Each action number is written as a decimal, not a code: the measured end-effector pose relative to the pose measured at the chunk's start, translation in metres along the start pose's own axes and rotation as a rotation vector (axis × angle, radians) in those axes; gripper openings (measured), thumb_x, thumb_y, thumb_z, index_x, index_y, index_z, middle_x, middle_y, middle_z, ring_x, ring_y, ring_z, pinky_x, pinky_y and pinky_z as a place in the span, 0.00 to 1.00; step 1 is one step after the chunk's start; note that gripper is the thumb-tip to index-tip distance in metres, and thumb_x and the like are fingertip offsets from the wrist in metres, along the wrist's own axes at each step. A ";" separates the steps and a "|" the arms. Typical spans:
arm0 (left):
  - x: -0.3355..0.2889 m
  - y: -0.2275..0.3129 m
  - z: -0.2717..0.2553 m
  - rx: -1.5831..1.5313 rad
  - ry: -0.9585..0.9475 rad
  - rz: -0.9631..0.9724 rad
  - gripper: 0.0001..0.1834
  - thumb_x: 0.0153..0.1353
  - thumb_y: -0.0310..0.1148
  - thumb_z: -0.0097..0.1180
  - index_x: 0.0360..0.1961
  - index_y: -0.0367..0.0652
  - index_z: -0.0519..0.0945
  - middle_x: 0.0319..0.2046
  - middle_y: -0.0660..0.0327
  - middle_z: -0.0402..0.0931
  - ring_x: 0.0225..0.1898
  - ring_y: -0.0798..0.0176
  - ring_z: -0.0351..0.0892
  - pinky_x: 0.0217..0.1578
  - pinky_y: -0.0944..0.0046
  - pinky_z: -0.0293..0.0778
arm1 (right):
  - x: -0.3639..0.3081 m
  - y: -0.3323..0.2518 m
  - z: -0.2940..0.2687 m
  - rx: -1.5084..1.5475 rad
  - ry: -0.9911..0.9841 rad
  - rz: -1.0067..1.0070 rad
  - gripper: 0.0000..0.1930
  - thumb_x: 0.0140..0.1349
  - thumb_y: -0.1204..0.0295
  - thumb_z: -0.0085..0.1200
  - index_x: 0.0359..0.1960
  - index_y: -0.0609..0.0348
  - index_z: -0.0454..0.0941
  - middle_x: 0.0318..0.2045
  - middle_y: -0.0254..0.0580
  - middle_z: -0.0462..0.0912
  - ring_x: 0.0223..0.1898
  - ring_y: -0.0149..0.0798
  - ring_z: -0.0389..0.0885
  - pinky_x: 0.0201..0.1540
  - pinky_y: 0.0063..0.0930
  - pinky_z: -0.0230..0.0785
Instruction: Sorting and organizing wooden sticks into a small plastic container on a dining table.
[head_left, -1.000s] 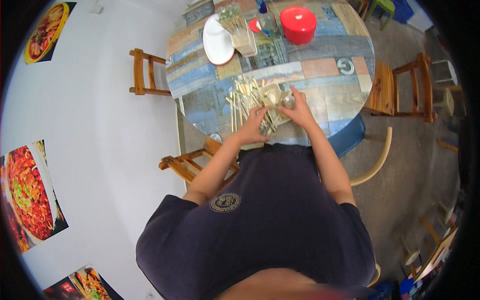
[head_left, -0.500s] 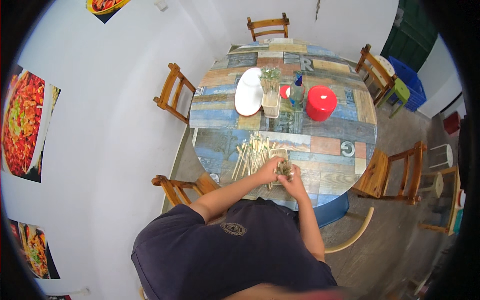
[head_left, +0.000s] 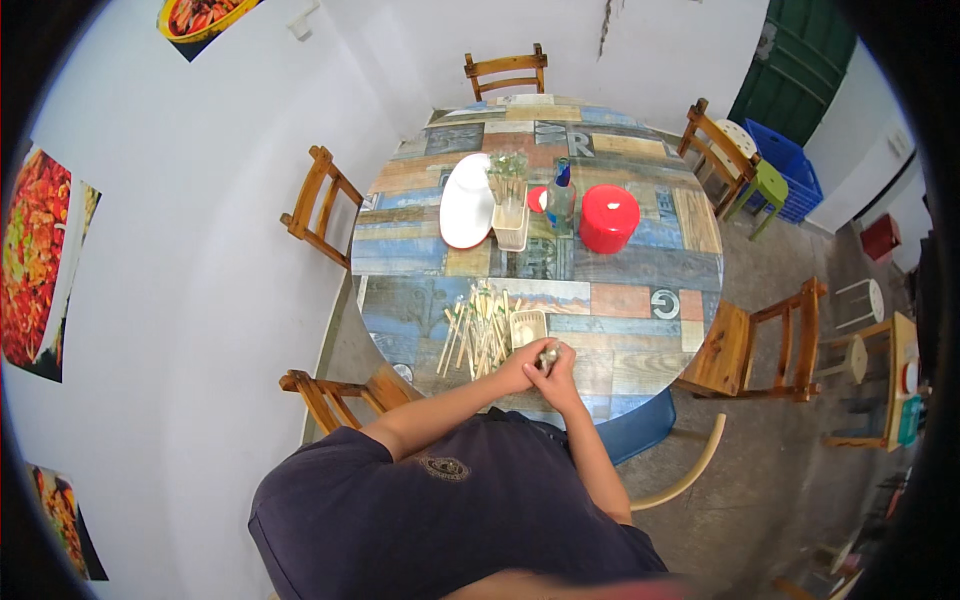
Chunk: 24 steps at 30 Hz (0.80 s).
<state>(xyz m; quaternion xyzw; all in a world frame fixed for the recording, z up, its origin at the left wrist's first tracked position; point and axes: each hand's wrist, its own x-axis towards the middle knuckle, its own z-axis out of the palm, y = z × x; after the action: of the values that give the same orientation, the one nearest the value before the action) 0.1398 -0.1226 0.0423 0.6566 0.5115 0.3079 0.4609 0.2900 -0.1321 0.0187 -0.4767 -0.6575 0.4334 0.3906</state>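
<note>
Close to the near edge of the table, my left hand and my right hand are pressed together around a bundle of wrapped chopsticks. Only the pale, shiny ends of the bundle show above my fingers; the rest is hidden by my hands. Just beyond them sits a small cream plastic basket, partly covered by my left hand. Left of it, a loose pile of pale chopsticks in clear wrappers lies spread on the table, mostly pointing away from me.
Farther back on the round patterned table stand a white oval tray, a cream holder of upright wrapped chopsticks, a glass bottle and a red round container. Wooden chairs surround the table. A blue seat is beside me.
My hands have drawn slightly toward me, uncovering more of the basket. They now close more tightly over the bundle, so less of it shows. The whole view has shifted a little.
</note>
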 end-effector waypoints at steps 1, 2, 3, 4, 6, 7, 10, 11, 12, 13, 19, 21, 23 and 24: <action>-0.001 -0.004 -0.001 0.044 0.039 -0.030 0.30 0.64 0.33 0.63 0.67 0.38 0.72 0.50 0.51 0.83 0.47 0.59 0.85 0.49 0.60 0.80 | 0.000 -0.007 0.000 0.014 -0.014 -0.004 0.45 0.58 0.55 0.72 0.66 0.70 0.59 0.58 0.60 0.64 0.60 0.57 0.66 0.64 0.47 0.63; -0.001 -0.003 -0.001 0.039 0.036 -0.028 0.30 0.64 0.33 0.63 0.67 0.38 0.72 0.50 0.51 0.83 0.47 0.59 0.85 0.49 0.60 0.80 | -0.002 -0.009 -0.001 0.009 -0.012 -0.002 0.45 0.58 0.55 0.72 0.66 0.70 0.59 0.58 0.60 0.64 0.60 0.57 0.66 0.64 0.47 0.63; -0.002 -0.003 -0.003 -0.109 0.097 -0.067 0.26 0.66 0.33 0.62 0.64 0.38 0.75 0.47 0.52 0.84 0.45 0.61 0.85 0.46 0.61 0.80 | -0.003 -0.011 -0.001 0.016 0.005 -0.010 0.45 0.58 0.54 0.71 0.66 0.70 0.59 0.58 0.60 0.64 0.61 0.57 0.66 0.64 0.46 0.64; -0.004 -0.002 -0.007 -0.256 0.159 -0.105 0.22 0.68 0.34 0.61 0.61 0.39 0.78 0.43 0.54 0.85 0.42 0.63 0.85 0.43 0.62 0.80 | -0.003 -0.014 -0.002 0.023 0.021 -0.020 0.45 0.59 0.53 0.71 0.67 0.69 0.59 0.58 0.60 0.65 0.62 0.57 0.66 0.64 0.46 0.64; -0.007 0.009 -0.026 -0.199 0.203 -0.078 0.18 0.70 0.35 0.60 0.57 0.40 0.80 0.39 0.58 0.85 0.42 0.64 0.84 0.43 0.62 0.80 | -0.006 -0.008 -0.007 0.008 0.014 -0.025 0.44 0.59 0.53 0.70 0.68 0.68 0.60 0.59 0.61 0.65 0.62 0.58 0.66 0.65 0.46 0.64; -0.007 0.011 -0.038 -0.208 0.301 -0.069 0.17 0.69 0.32 0.60 0.56 0.39 0.79 0.40 0.59 0.84 0.42 0.64 0.84 0.45 0.62 0.80 | -0.007 -0.006 -0.008 0.000 -0.006 -0.037 0.44 0.60 0.53 0.70 0.68 0.67 0.61 0.60 0.61 0.65 0.63 0.58 0.66 0.65 0.47 0.63; -0.008 0.025 -0.080 -0.341 0.548 -0.016 0.15 0.67 0.29 0.60 0.53 0.39 0.77 0.37 0.62 0.82 0.38 0.68 0.82 0.40 0.63 0.78 | -0.017 0.006 -0.009 -0.190 -0.080 -0.024 0.40 0.60 0.53 0.68 0.68 0.64 0.66 0.62 0.62 0.65 0.62 0.59 0.66 0.66 0.49 0.62; -0.009 0.022 -0.101 -0.411 0.568 -0.163 0.16 0.66 0.30 0.60 0.53 0.41 0.77 0.36 0.63 0.82 0.33 0.70 0.79 0.34 0.64 0.75 | -0.019 0.007 -0.007 -0.202 -0.098 0.006 0.37 0.60 0.53 0.68 0.66 0.60 0.71 0.64 0.63 0.64 0.62 0.62 0.66 0.66 0.51 0.61; -0.010 0.016 -0.120 -0.483 0.589 -0.314 0.16 0.65 0.31 0.60 0.54 0.42 0.77 0.35 0.63 0.81 0.28 0.72 0.76 0.27 0.66 0.72 | -0.020 0.004 -0.005 -0.207 -0.095 0.000 0.37 0.60 0.53 0.68 0.66 0.60 0.71 0.64 0.63 0.64 0.62 0.62 0.66 0.66 0.51 0.61; -0.012 0.012 -0.136 -0.549 0.615 -0.367 0.16 0.64 0.31 0.59 0.53 0.43 0.77 0.34 0.64 0.81 0.25 0.74 0.72 0.23 0.68 0.66 | -0.022 0.002 -0.004 -0.283 -0.141 0.014 0.36 0.59 0.55 0.68 0.66 0.59 0.71 0.64 0.63 0.63 0.62 0.62 0.66 0.66 0.50 0.62; -0.018 -0.074 -0.168 -0.526 0.548 -0.601 0.07 0.64 0.33 0.60 0.41 0.42 0.79 0.25 0.63 0.79 0.18 0.71 0.70 0.16 0.68 0.62 | -0.023 -0.012 -0.005 -0.302 -0.183 0.064 0.35 0.59 0.55 0.68 0.66 0.56 0.73 0.66 0.65 0.63 0.64 0.66 0.67 0.66 0.52 0.63; -0.015 -0.099 -0.157 -0.438 0.404 -0.675 0.11 0.63 0.36 0.65 0.38 0.39 0.80 0.20 0.62 0.76 0.17 0.70 0.71 0.17 0.67 0.65 | -0.030 -0.008 -0.006 -0.307 -0.165 0.036 0.34 0.60 0.56 0.68 0.66 0.56 0.73 0.66 0.65 0.63 0.63 0.66 0.67 0.66 0.52 0.63; -0.010 -0.108 -0.143 -0.407 0.397 -0.655 0.13 0.62 0.35 0.67 0.41 0.38 0.80 0.21 0.62 0.77 0.18 0.70 0.72 0.18 0.67 0.67 | -0.041 -0.005 -0.010 -0.294 -0.136 0.024 0.33 0.60 0.59 0.68 0.65 0.56 0.73 0.65 0.65 0.63 0.63 0.64 0.68 0.65 0.50 0.66; -0.006 -0.108 -0.138 -0.369 0.394 -0.647 0.16 0.61 0.35 0.68 0.45 0.37 0.79 0.23 0.61 0.78 0.19 0.70 0.74 0.18 0.68 0.68 | -0.046 -0.006 -0.012 -0.304 -0.125 0.027 0.33 0.60 0.59 0.68 0.65 0.56 0.73 0.65 0.65 0.63 0.63 0.64 0.68 0.65 0.50 0.66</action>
<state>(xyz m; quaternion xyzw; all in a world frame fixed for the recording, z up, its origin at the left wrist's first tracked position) -0.0246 -0.0827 -0.0038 0.2969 0.7061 0.3533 0.5371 0.3109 -0.1750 0.0234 -0.5111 -0.7323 0.3628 0.2663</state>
